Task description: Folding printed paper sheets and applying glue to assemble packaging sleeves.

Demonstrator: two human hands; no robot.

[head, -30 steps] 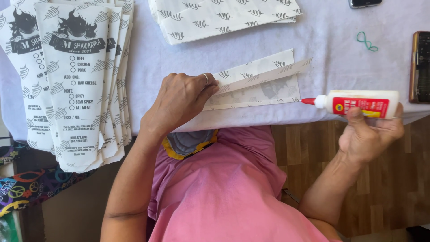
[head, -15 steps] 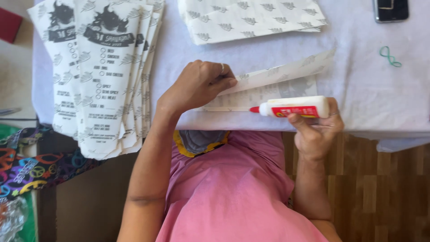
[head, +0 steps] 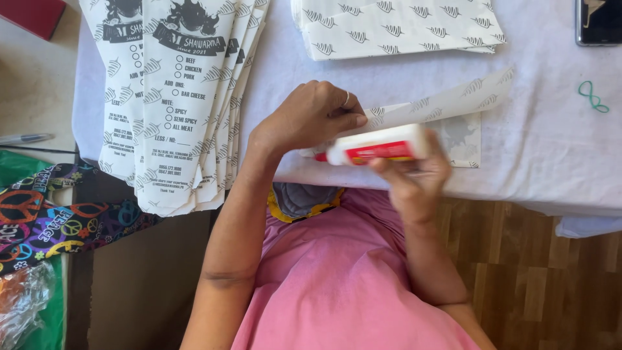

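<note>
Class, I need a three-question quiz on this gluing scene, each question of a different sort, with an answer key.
1. True or false: the right hand holds the white glue bottle with its red nozzle pointing toward the left hand.
2. What does the left hand press down on? A) a phone B) the folded printed paper sheet C) a green rubber band
3. Fill in: the stack of finished printed paper bags overhangs the edge of the ____-covered table.

Key: 1 true; 2 B; 3 white cloth.
</note>
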